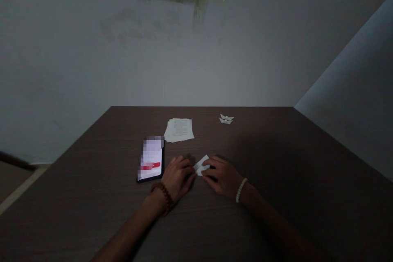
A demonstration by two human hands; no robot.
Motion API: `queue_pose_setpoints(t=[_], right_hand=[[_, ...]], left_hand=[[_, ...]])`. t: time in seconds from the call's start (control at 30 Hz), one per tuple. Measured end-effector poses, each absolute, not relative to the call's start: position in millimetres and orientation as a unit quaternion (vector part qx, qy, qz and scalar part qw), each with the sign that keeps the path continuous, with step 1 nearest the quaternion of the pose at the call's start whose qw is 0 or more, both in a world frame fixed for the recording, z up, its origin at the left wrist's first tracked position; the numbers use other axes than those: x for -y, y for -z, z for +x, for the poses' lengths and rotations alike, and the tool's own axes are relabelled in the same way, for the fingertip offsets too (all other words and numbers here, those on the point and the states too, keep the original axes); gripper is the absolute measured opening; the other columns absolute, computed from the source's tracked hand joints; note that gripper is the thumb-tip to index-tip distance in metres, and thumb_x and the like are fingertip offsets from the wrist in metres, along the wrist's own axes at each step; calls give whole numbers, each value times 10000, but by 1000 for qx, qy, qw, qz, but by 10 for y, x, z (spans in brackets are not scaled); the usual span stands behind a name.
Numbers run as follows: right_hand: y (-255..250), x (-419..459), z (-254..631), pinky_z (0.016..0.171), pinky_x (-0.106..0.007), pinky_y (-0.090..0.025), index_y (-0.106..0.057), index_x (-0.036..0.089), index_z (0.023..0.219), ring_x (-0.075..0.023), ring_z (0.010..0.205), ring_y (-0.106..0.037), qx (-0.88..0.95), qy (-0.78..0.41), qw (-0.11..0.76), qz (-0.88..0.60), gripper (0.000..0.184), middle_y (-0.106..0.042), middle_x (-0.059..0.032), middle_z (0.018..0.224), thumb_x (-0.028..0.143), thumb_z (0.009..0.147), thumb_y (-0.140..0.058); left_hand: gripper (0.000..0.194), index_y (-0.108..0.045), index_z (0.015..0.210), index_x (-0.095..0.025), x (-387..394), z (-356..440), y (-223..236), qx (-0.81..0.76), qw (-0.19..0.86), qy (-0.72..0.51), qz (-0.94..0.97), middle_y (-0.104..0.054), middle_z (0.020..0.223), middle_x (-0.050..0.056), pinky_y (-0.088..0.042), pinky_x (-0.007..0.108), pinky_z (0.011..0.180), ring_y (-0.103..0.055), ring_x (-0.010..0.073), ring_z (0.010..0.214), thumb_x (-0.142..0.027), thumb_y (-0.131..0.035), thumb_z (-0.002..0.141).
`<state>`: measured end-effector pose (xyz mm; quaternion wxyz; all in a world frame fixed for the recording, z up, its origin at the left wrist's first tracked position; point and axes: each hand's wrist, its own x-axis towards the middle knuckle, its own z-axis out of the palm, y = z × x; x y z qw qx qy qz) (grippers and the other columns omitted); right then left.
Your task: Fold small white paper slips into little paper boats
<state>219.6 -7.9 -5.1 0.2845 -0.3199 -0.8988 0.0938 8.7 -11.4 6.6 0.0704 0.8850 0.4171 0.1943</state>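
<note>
Between my two hands, low over the table, is a small folded piece of white paper. My left hand has its fingers curled and pinches the paper's left edge. From the other side my right hand grips the paper, thumb below and fingers over it. The fingers cover part of the paper, so its full shape cannot be made out. A brown bead bracelet circles the left wrist, and a pale bead bracelet the right.
Left of my left hand lies a phone with its screen lit. Beyond it rests a stack of printed paper sheets. Folded paper boats sit farther back on the dark wooden table. A grey wall rises behind the table's far edge.
</note>
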Motion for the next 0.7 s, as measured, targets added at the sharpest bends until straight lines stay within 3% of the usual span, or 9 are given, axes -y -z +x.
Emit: queue_pose_setpoints(t=[0.7], right_hand=[[-42, 116, 2203, 783, -327, -400, -645, 218, 1016, -199, 917, -488, 935, -56, 190, -295, 200, -590, -48, 961, 154, 851, -551]], left_hand=[[108, -653, 717, -186, 98, 164, -5, -498, 91, -223, 833, -568, 874, 53, -385, 379, 772, -459, 230, 886, -216, -592, 802]])
